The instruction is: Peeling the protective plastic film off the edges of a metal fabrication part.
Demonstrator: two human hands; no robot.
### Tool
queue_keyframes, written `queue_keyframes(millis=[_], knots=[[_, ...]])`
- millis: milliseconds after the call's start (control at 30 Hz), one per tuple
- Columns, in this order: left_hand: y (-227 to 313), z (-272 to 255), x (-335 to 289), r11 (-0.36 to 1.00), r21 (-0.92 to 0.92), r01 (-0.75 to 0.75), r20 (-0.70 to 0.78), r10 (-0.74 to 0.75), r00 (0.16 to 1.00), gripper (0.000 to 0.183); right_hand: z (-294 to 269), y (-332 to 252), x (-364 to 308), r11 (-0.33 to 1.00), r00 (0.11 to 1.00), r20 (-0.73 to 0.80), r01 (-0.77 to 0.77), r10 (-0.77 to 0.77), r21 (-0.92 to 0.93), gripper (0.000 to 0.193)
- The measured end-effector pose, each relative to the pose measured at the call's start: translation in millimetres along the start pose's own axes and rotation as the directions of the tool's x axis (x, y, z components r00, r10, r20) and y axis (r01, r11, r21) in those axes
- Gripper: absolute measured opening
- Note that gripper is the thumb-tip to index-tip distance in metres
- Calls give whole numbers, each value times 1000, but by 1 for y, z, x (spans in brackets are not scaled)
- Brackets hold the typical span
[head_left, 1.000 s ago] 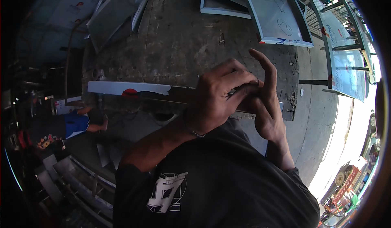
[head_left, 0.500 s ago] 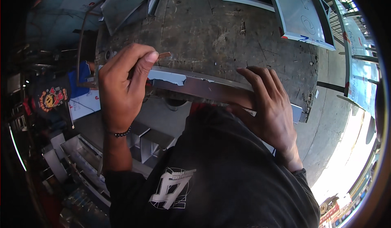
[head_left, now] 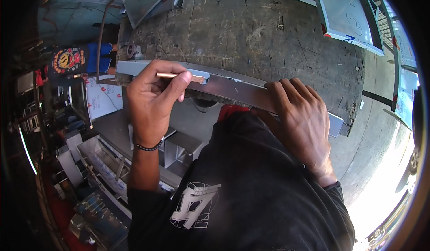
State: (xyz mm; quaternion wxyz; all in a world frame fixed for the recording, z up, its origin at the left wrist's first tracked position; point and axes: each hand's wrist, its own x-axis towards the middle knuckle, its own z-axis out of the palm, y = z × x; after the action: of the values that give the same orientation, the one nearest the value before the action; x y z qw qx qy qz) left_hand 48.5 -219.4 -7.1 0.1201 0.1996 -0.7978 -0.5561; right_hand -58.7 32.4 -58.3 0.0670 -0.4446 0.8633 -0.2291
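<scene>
A long metal bar lies along the near edge of the worn worktable. Pale protective film covers its left part and ends in a ragged edge; bare shiny metal shows in the middle. My left hand pinches a thin, flat copper-coloured strip between thumb and fingers, its flat end at the film's torn edge. Farther right, my right hand is wrapped over the bar, fingers on top and thumb on the near side, partly hidden.
Sheet-metal trays stand at the table's far right, and leaning panels at its far left. A round metal piece sits at the left edge. Another person is beyond the left side. Metal troughs lie lower left.
My left hand has come down and turned, bringing the strip from above the bar onto the film's torn edge. My right hand keeps its hold. The whole view has shifted slightly.
</scene>
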Motion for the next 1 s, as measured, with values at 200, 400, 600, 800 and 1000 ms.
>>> queue_keyframes(millis=[200,400,600,800,1000], knots=[[-8,21,-27,773,504,-386,-42,468,883,20,-2,-5,-6,1000,999,-31,22,-21,14,40],[-13,23,-36,214,692,-689,427,648,631,27,-3,-8,-14,999,999,-30,31,-30,26,39],[0,27,-37,91,666,-740,586,550,595,29,-2,-8,-14,998,997,-45,63,-62,29,39],[3,30,-21,46,642,-765,651,494,576,20,-2,-5,-12,997,998,-32,59,-57,55,39],[5,31,-15,26,658,-752,664,450,597,15,-2,-4,-11,995,999,-24,41,-39,95,42]])
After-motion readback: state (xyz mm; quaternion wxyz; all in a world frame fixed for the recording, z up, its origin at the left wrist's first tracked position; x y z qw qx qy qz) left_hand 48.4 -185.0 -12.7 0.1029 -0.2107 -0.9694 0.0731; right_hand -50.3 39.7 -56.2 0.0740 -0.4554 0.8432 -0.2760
